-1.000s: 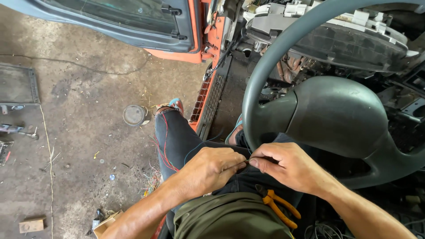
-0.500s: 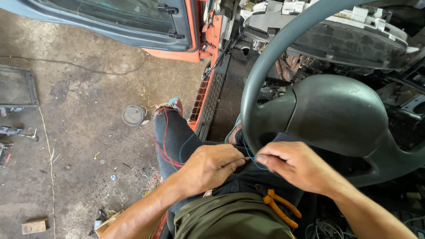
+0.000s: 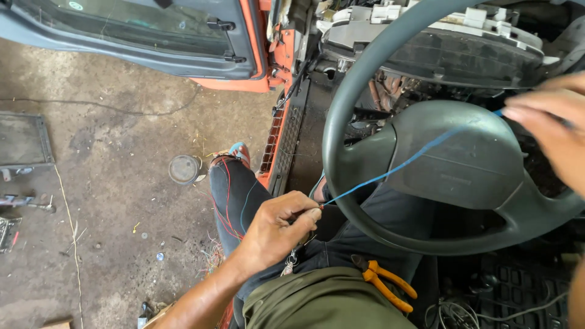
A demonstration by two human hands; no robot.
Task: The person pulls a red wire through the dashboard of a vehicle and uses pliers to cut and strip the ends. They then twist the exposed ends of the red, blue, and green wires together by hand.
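Concrete floor (image 3: 103, 201), stained and littered, fills the left half of the frame. Open vehicle door (image 3: 140, 36), grey inside with an orange edge, spans the upper left. Grey steering wheel (image 3: 463, 164) with its padded hub occupies the centre right; the exposed instrument cluster (image 3: 451, 42) lies above it at the upper edge. Orange door sill (image 3: 277, 146) with a black ribbed step runs down the middle. The person's leg in dark trousers (image 3: 234, 195), bearing red and blue stitching, extends from the lower centre to the floor; olive cloth (image 3: 317, 304) covers the lap at the bottom edge.

Left hand (image 3: 277, 228), lower centre, is pinched closed on the near end of 1 thin blue wire (image 3: 396, 170). The wire runs taut and diagonally up across the wheel hub to the right hand (image 3: 548, 131), at the right edge; this hand is blurred, fingers drawn together around the far end of the wire. Orange-handled pliers (image 3: 384, 280) rest on the lap, just below the wheel rim. Round metal lid (image 3: 184, 169) lies on the floor left of the foot.
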